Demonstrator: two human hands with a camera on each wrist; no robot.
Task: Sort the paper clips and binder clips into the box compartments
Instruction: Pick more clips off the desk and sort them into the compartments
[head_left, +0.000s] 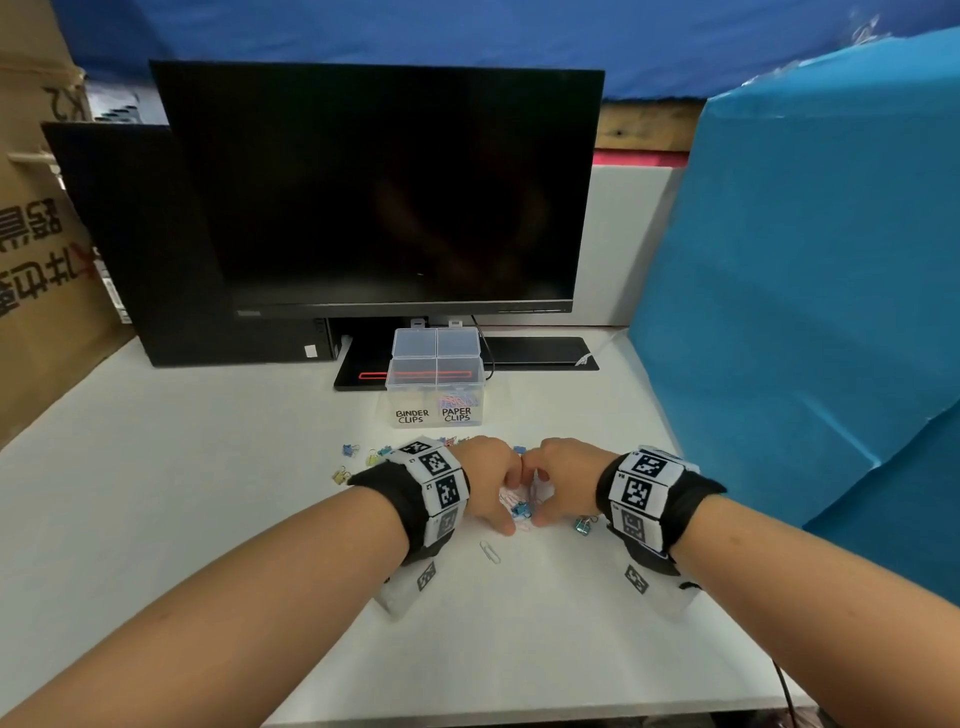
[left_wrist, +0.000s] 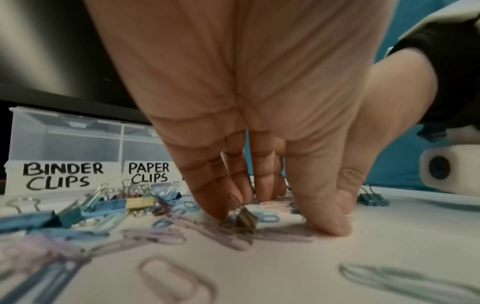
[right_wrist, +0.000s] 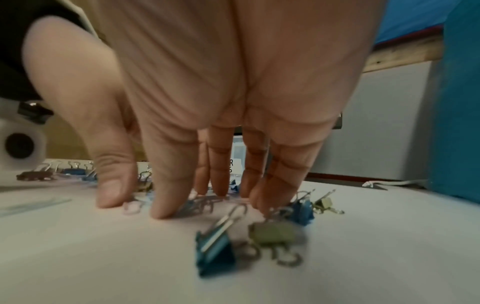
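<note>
Paper clips (left_wrist: 161, 236) lie pastel among metallic binder clips (left_wrist: 137, 202).

Both forearms are bare, with no sleeves. Each wrist wears a black fabric cuff: the left wrist cuff (head_left: 402, 499) and the right wrist cuff (head_left: 680, 506). Around each cuff runs a band of white square tiles, the left tile band (head_left: 439, 480) and the right tile band (head_left: 639, 491), each tile printed with a black-and-white pixel-pattern marker; at least 3 tiles show per band. Below each cuff hangs a white housing, also marked, ending in a rounded white camera pod (left_wrist: 446, 167) with a dark round lens.
</note>
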